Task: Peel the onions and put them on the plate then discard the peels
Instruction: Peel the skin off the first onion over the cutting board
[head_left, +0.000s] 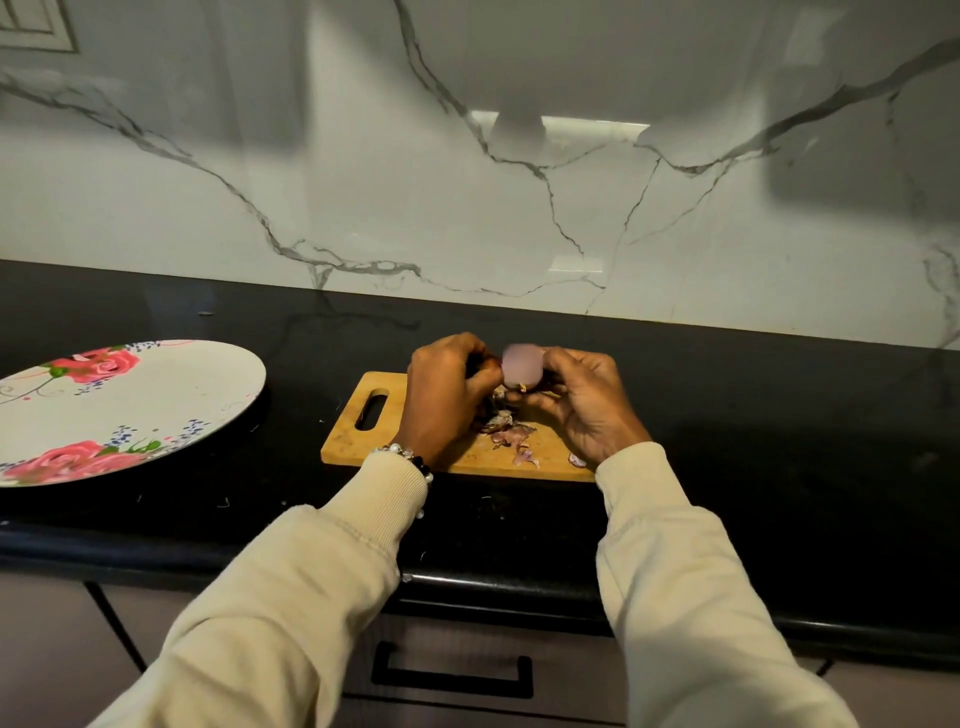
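Two cream sleeves reach forward from the bottom edge, forearms angling inward over the dark surface (727, 415) so the wrists nearly meet above the board (353, 441). The left hand (447, 395), a beaded bracelet (410, 457) at its wrist, shows its back to the camera with fingers curled in toward the onion (522, 371). The right hand (582, 405) mirrors it, fingers bent round the onion from the right side, thumb near its lower end. Both hands grip the onion, held just above the board's far edge. Peels (509, 434) lie loose on the board below the hands. The flowered plate (156, 395) sits well apart to the left, bare of onions.
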